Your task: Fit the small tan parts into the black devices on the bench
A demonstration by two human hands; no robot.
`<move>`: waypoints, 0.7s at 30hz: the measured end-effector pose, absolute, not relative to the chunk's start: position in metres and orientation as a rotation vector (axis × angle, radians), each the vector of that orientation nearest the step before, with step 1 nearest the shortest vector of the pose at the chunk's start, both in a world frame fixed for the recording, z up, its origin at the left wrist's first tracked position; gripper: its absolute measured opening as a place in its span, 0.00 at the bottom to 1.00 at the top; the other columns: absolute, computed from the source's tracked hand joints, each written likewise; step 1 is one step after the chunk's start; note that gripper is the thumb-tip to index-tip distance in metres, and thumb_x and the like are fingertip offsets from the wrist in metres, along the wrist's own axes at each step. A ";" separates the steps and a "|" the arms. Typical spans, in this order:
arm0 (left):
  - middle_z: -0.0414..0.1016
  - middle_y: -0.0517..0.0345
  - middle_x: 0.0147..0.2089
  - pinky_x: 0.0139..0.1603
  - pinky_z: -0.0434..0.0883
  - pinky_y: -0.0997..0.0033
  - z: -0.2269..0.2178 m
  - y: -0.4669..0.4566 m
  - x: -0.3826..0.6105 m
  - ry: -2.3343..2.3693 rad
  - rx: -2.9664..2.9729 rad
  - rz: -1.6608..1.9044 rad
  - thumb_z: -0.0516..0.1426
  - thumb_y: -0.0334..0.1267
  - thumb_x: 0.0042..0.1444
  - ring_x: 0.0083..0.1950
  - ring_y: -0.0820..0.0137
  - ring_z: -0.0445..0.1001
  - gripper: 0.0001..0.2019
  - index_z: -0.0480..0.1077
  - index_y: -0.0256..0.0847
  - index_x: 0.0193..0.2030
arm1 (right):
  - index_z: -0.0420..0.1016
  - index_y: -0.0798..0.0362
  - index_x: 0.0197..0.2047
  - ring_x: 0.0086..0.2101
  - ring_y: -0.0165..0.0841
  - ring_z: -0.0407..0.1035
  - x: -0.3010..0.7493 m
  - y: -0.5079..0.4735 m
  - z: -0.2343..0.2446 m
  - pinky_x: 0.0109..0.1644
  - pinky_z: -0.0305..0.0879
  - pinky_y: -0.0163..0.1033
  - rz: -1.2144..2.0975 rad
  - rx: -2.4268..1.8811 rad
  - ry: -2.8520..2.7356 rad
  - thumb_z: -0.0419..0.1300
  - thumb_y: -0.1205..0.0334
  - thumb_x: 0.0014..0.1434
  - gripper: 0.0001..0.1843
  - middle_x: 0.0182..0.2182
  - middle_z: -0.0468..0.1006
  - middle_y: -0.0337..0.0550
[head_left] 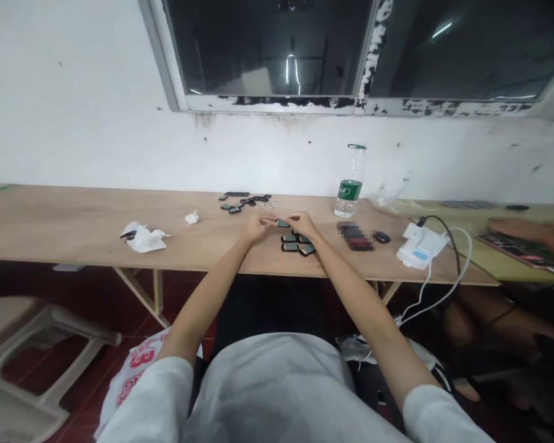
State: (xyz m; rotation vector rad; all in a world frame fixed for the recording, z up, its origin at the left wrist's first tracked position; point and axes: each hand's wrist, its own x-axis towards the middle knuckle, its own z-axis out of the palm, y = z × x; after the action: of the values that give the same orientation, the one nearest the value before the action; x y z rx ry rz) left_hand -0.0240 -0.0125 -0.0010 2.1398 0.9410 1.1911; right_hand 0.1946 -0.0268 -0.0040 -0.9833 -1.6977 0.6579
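My left hand (259,226) and my right hand (303,224) meet above the wooden table (203,246). Between their fingertips is a small black-rimmed piece with a grey-green face (282,223), pinched from both sides. Several similar pieces, like this small black-rimmed piece (290,247), lie face up just below my hands, partly behind my right wrist. Farther back is a loose cluster of small black pieces (234,209), with tiny pale bits (268,205) scattered beside it.
A water bottle (348,191) stands near the wall, behind a blurred-out dark object (355,236). To the right are a dark oval object (382,237) and a white power strip (420,246) with cables. Crumpled tissue (148,237) lies left. Another person's hand (512,229) rests at far right.
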 end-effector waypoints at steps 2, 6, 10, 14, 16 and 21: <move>0.84 0.44 0.51 0.61 0.74 0.50 -0.003 -0.011 -0.024 0.923 2.053 1.185 0.68 0.49 0.53 0.55 0.50 0.80 0.17 0.82 0.38 0.43 | 0.87 0.56 0.35 0.38 0.44 0.79 0.195 -0.029 -0.003 0.41 0.74 0.41 0.653 -0.989 -1.713 0.68 0.41 0.54 0.24 0.36 0.88 0.49; 0.85 0.45 0.46 0.60 0.75 0.49 -0.010 -0.004 -0.024 0.929 1.935 1.123 0.71 0.42 0.47 0.51 0.53 0.81 0.16 0.78 0.37 0.41 | 0.86 0.57 0.33 0.35 0.42 0.78 0.195 -0.035 0.000 0.39 0.73 0.40 0.656 -0.969 -1.764 0.68 0.42 0.54 0.23 0.32 0.86 0.48; 0.84 0.50 0.42 0.54 0.77 0.52 -0.015 0.000 -0.023 0.925 1.955 1.034 0.68 0.37 0.51 0.46 0.59 0.82 0.13 0.74 0.39 0.42 | 0.86 0.57 0.31 0.34 0.42 0.77 0.193 -0.038 0.001 0.39 0.72 0.39 0.649 -0.924 -1.812 0.67 0.43 0.55 0.22 0.30 0.85 0.47; 0.83 0.53 0.45 0.53 0.77 0.56 -0.016 -0.003 -0.018 0.903 2.053 0.986 0.65 0.36 0.53 0.46 0.63 0.80 0.15 0.74 0.39 0.48 | 0.86 0.56 0.33 0.33 0.41 0.76 0.193 -0.034 -0.001 0.37 0.70 0.38 0.629 -0.932 -1.826 0.66 0.44 0.56 0.22 0.32 0.85 0.45; 0.82 0.54 0.44 0.49 0.77 0.59 -0.014 -0.003 -0.013 0.912 2.111 0.958 0.66 0.38 0.52 0.43 0.64 0.80 0.17 0.75 0.39 0.49 | 0.84 0.56 0.31 0.31 0.39 0.75 0.195 -0.031 -0.004 0.35 0.69 0.37 0.605 -0.946 -1.840 0.64 0.43 0.57 0.22 0.30 0.84 0.44; 0.82 0.55 0.40 0.43 0.75 0.65 -0.008 0.004 -0.001 1.005 2.242 0.873 0.69 0.38 0.49 0.38 0.65 0.77 0.16 0.79 0.38 0.45 | 0.75 0.55 0.23 0.26 0.33 0.68 0.207 -0.025 -0.008 0.31 0.62 0.35 0.495 -1.022 -1.951 0.56 0.46 0.62 0.24 0.21 0.75 0.39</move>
State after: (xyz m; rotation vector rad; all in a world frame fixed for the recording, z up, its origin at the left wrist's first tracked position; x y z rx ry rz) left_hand -0.0009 0.0037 -0.0082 2.2418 1.0048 0.8731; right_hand 0.2075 -0.0249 -0.0078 -1.0215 -1.9508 0.4950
